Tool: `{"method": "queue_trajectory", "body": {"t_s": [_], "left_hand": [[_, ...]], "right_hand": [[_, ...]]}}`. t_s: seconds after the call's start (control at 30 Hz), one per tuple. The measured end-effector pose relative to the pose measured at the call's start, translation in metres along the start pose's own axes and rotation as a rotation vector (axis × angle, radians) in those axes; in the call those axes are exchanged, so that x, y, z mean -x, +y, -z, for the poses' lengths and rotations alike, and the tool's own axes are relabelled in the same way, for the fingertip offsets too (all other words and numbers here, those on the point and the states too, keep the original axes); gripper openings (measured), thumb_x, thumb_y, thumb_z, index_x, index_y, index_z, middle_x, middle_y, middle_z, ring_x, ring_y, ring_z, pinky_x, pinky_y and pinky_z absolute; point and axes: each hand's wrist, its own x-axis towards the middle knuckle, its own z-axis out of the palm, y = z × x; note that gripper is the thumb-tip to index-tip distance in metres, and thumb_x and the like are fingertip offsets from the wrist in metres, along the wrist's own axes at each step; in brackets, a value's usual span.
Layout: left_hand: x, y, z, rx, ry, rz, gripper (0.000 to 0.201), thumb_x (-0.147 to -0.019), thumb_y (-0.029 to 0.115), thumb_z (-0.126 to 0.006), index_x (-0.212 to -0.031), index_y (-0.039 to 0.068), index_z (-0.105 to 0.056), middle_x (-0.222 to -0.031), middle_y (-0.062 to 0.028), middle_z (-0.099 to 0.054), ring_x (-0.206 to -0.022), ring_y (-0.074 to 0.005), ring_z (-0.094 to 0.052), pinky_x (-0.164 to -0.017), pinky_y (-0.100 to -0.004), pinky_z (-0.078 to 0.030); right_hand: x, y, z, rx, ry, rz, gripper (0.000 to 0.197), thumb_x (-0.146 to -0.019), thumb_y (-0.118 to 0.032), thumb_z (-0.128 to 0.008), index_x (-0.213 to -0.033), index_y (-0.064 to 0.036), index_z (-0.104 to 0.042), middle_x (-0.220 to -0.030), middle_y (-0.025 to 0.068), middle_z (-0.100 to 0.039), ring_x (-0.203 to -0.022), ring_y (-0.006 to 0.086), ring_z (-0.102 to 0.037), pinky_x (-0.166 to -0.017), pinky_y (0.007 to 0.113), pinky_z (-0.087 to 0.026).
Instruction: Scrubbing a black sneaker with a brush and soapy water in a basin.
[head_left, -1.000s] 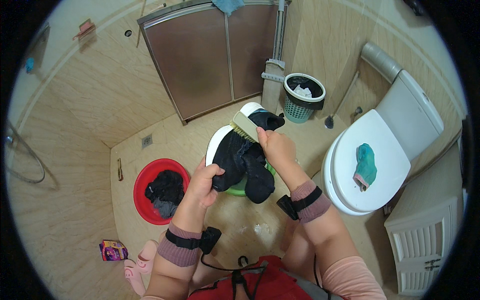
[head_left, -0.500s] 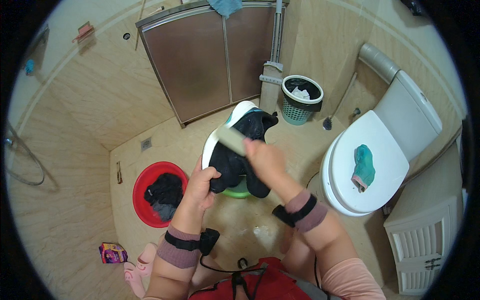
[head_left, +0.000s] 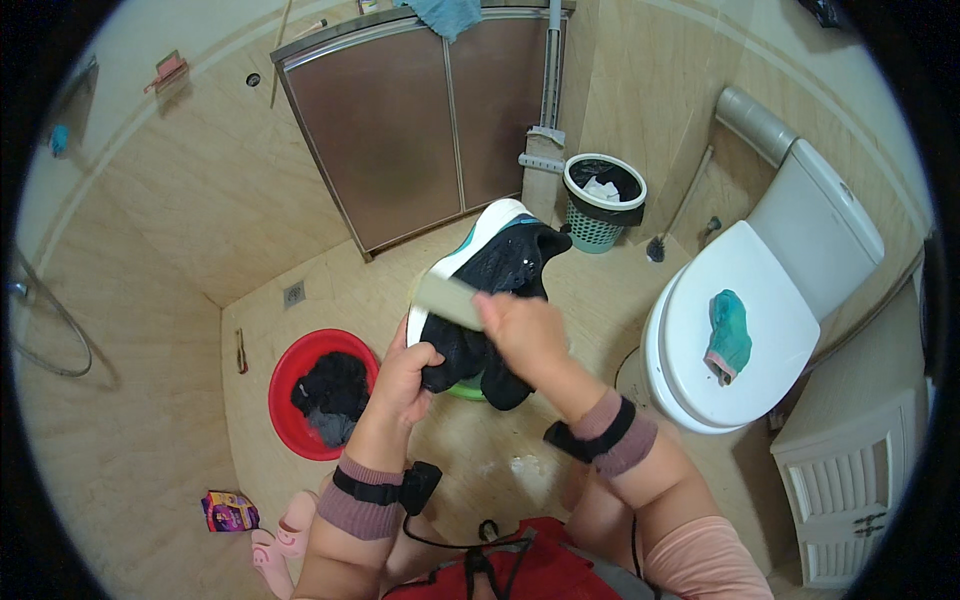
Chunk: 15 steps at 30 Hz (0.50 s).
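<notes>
A black shoe (head_left: 505, 268) with a white sole and a teal trim line is held up in front of me, tilted, its surface wet with some specks of foam. My left hand (head_left: 407, 372) grips its near left end, thumb on the dark upper and fingers around the sole. In my right hand (head_left: 520, 333) is a pale scrub brush (head_left: 447, 300), its head against the shoe's side by the white sole. The brush's bristles are hard to make out. Beneath the shoe, mostly hidden by it, shows the rim of a green basin (head_left: 468, 392).
A red basin (head_left: 283, 388) of dark cloth stands to the left, with pink slippers (head_left: 297, 522) and a purple packet (head_left: 230, 511) nearer me. On the right are a toilet (head_left: 735, 320) with a teal glove on its lid, a wastebasket (head_left: 597, 232) and a toilet brush (head_left: 657, 247).
The brush has moved a little left and down along the sole's edge. The shoe has turned slightly, its far end shifting right. My left hand keeps its hold.
</notes>
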Motion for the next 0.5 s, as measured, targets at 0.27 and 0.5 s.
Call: {"method": "queue_trajectory", "body": {"t_s": [0.27,0.5], "left_hand": [[0.006,0.002,-0.015,-0.334,-0.040,-0.143,0.083,-0.058,-0.002,-0.053,-0.140,0.003,-0.040,-0.124,-0.0086,-0.055,-0.115,-0.0204,-0.052,-0.096,-0.0271,-0.041],[0.004,0.000,-0.015,-0.431,-0.243,-0.201,0.071,-0.069,0.007,-0.071,-0.129,0.011,-0.034,-0.122,-0.0067,-0.044,-0.117,-0.0209,-0.043,-0.101,-0.0320,-0.034]], "right_hand": [[-0.041,0.095,0.015,-0.798,0.028,-0.472,0.059,-0.098,-0.051,-0.038,-0.074,-0.0022,-0.060,-0.052,0.0072,-0.050,-0.045,0.0198,-0.048,-0.046,0.035,-0.039],[-0.035,0.069,0.037,-1.303,0.001,-0.568,0.052,-0.100,-0.051,-0.034,-0.069,-0.0107,-0.045,-0.049,-0.0032,-0.032,-0.036,0.0103,-0.027,-0.036,0.028,-0.019]]}}
